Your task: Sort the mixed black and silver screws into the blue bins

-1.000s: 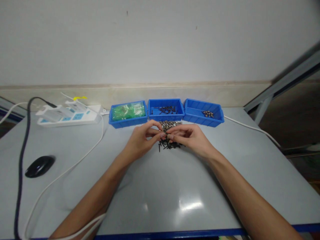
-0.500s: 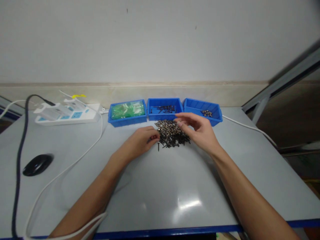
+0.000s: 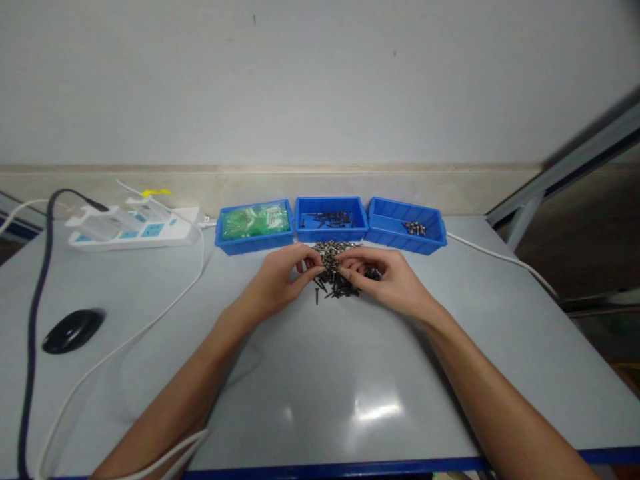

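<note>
On the grey table [image 3: 320,373], the screw pile [image 3: 336,275] lay just before the middle blue bin [image 3: 330,235], between both hands, the left hand [image 3: 280,280] and right hand [image 3: 387,279] equally near, fingers curled into it; whether either grip held a screw could not be told.

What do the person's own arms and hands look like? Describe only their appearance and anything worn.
Both forearms are bare up to the picture's lower edge: no sleeves show. The left hand and the right hand wear no gloves, and no ring, watch or bracelet shows on fingers or wrists. The fingernails look short and unpainted. No markings can be made out on either arm.
</note>
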{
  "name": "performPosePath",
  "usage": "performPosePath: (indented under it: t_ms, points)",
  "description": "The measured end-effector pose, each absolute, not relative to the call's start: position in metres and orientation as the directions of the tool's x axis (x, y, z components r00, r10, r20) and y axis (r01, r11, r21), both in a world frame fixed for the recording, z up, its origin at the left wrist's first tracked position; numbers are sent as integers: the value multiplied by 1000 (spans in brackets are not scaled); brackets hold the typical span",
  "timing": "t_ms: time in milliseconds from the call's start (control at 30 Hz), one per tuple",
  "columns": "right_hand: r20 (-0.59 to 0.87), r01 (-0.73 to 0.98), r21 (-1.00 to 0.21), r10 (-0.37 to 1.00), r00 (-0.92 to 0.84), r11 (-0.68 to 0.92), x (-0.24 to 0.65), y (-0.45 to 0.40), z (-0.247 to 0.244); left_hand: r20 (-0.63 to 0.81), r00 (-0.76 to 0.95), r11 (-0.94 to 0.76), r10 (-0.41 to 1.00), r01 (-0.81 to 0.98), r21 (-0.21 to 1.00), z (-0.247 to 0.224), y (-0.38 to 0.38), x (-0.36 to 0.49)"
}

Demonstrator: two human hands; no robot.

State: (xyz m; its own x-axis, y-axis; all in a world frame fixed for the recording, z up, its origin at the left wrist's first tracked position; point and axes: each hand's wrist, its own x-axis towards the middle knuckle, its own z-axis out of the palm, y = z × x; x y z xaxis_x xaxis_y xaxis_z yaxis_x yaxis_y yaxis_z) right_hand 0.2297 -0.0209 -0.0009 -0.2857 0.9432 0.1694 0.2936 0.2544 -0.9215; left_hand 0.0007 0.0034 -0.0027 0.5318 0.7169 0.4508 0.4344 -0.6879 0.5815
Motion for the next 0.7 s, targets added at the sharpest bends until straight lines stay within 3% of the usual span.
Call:
performPosePath:
  t_ms: [200,333,533,700]
  points:
    - [62,45,-996,957,-284,78,221,-23,2,486,492,-689,722,444,573,3,-1,3]
    - [7,21,-1000,967,-256,12,222,-23,6,473,519,-696,711,425,579,3,-3,4]
    - [18,150,-988,984,-180,46,229,-20,1,329,657,-704,678,453,546,-5,1,-3]
    - [182,-45,-983,980,-75,179,225,-18,-5,259,703,-721,663,504,476,-17,7,-7]
